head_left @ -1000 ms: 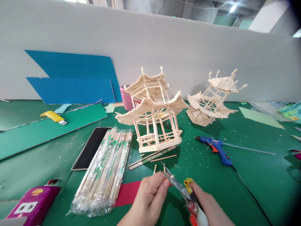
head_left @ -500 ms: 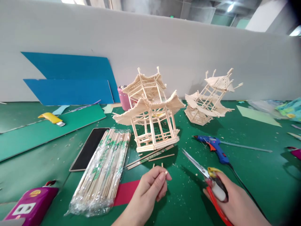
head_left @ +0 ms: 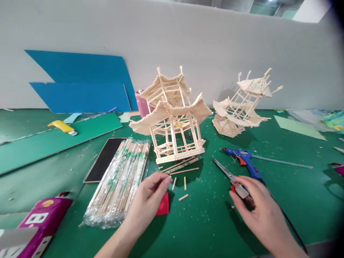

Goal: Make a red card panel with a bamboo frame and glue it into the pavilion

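Note:
Just left of the short cut stick pieces [head_left: 183, 197] is my left hand [head_left: 150, 193], thumb and forefinger pinched together. Whatever is between those fingertips, if anything, cannot be made out; a longer thin stick [head_left: 185, 171] starts right by them. My right hand [head_left: 258, 200] has its fingers around the handles of a pair of scissors [head_left: 225, 169], low over the table with the blades pointing away to the left. Behind both hands stands a two-tiered pavilion model [head_left: 174, 125] made of wooden sticks.
A second stick pavilion [head_left: 239, 111] leans at the back right. A blue glue gun [head_left: 243, 157] lies beyond the scissors. Bagged chopsticks [head_left: 118, 182], a phone [head_left: 103, 161], a yellow cutter [head_left: 62, 126] and a purple power strip [head_left: 44, 222] lie to the left.
A short stick piece that was in my left hand now lies on the table, and that hand has moved left. My right hand has lowered the scissors and shifted its grip; the view tilted down.

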Available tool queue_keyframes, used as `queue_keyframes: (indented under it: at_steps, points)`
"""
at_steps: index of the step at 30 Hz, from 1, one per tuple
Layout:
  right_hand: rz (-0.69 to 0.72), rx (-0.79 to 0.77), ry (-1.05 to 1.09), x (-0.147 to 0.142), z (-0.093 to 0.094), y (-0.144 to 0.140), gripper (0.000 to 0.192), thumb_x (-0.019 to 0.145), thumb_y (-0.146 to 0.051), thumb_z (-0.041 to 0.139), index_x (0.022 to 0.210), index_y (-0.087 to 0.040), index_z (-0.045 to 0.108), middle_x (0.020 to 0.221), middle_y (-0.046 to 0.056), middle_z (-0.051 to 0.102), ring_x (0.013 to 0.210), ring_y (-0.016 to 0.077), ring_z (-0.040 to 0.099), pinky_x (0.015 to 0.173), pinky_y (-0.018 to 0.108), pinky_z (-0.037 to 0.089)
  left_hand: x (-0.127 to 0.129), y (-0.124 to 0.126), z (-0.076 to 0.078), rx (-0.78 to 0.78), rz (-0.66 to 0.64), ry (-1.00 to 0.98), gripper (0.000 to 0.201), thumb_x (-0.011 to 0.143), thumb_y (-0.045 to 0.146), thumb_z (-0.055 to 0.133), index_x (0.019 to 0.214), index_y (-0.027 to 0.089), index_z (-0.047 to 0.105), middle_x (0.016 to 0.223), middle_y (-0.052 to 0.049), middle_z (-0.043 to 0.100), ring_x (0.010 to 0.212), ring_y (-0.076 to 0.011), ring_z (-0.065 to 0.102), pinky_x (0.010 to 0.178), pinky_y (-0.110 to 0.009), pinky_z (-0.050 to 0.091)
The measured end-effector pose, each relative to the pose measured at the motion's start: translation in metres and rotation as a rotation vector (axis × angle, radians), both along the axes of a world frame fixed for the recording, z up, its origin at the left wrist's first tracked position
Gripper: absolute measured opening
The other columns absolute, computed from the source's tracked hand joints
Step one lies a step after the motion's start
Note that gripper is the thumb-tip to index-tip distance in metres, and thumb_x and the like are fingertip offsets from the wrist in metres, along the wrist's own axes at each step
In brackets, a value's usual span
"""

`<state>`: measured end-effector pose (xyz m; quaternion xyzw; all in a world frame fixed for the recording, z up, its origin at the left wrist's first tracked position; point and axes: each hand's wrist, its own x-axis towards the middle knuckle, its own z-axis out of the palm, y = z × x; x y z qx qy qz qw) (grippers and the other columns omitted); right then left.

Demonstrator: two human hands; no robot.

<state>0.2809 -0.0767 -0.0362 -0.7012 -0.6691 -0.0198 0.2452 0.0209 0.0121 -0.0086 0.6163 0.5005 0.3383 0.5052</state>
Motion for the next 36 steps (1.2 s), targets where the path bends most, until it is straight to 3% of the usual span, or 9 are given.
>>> queue_keyframes:
  at_steps: [2,5,8,16,22,28,36]
  points:
    - [0.145,-0.023,0.064,-0.024,0.0,0.009,0.028,0.083,-0.027,0.049,0.11,-0.019,0.048,0.106,0.011,0.056,0.102,0.0255,0.052,0.087,0.042,0.043,0.004,0.003,-0.002,0.092,-0.047,0.089,0.022,0.081,0.03,0.049,0.068,0.016,0.059,0.064,0.001,0.053,0.06,-0.0118,0.047,0.053,-0.022,0.036]
    - [0.336,-0.08,0.177,-0.055,0.001,0.026,0.023,0.083,-0.019,0.047,0.106,-0.02,0.05,0.098,0.009,0.06,0.092,0.0221,0.056,0.079,0.037,0.047,0.013,0.009,-0.008,0.151,-0.1,0.179,0.022,0.082,0.027,0.047,0.07,0.015,0.062,0.067,-0.001,0.059,0.064,-0.0142,0.054,0.057,-0.025,0.041]
    - [0.427,-0.144,0.217,-0.072,0.003,0.047,0.021,0.082,-0.013,0.047,0.101,-0.02,0.054,0.092,0.006,0.062,0.085,0.0197,0.058,0.074,0.034,0.048,0.021,0.015,-0.016,0.22,-0.146,0.234,0.022,0.081,0.023,0.046,0.072,0.015,0.064,0.067,-0.002,0.064,0.065,-0.0153,0.058,0.06,-0.025,0.044]
    - [0.405,-0.165,0.26,-0.073,-0.01,0.087,0.019,0.081,-0.011,0.048,0.096,-0.018,0.059,0.091,0.005,0.065,0.083,0.0185,0.06,0.074,0.032,0.048,0.024,0.017,-0.043,0.367,-0.102,0.362,0.015,0.078,0.017,0.051,0.082,0.012,0.064,0.077,-0.008,0.065,0.073,-0.0202,0.058,0.069,-0.033,0.045]
    - [0.423,-0.224,0.298,-0.071,-0.023,0.082,0.019,0.082,-0.013,0.048,0.097,-0.018,0.059,0.092,0.005,0.064,0.085,0.0183,0.059,0.076,0.032,0.048,0.023,0.017,-0.054,0.638,-0.255,0.57,0.02,0.083,0.017,0.044,0.077,0.015,0.063,0.077,-0.008,0.063,0.074,-0.0208,0.055,0.073,-0.037,0.043]
    - [0.406,-0.229,0.33,-0.067,-0.025,0.082,0.02,0.081,-0.013,0.049,0.098,-0.02,0.058,0.092,0.005,0.063,0.085,0.0187,0.059,0.076,0.033,0.048,0.024,0.02,-0.054,0.684,-0.305,0.663,0.026,0.085,0.017,0.038,0.081,0.017,0.064,0.079,-0.008,0.06,0.075,-0.022,0.049,0.066,-0.036,0.04]
    - [0.406,-0.234,0.337,-0.067,-0.027,0.083,0.019,0.08,-0.013,0.05,0.097,-0.02,0.057,0.091,0.004,0.063,0.084,0.0181,0.058,0.076,0.033,0.048,0.024,0.024,-0.057,0.636,-0.337,0.676,0.027,0.086,0.019,0.038,0.081,0.017,0.064,0.08,-0.008,0.057,0.076,-0.0224,0.047,0.065,-0.036,0.039]
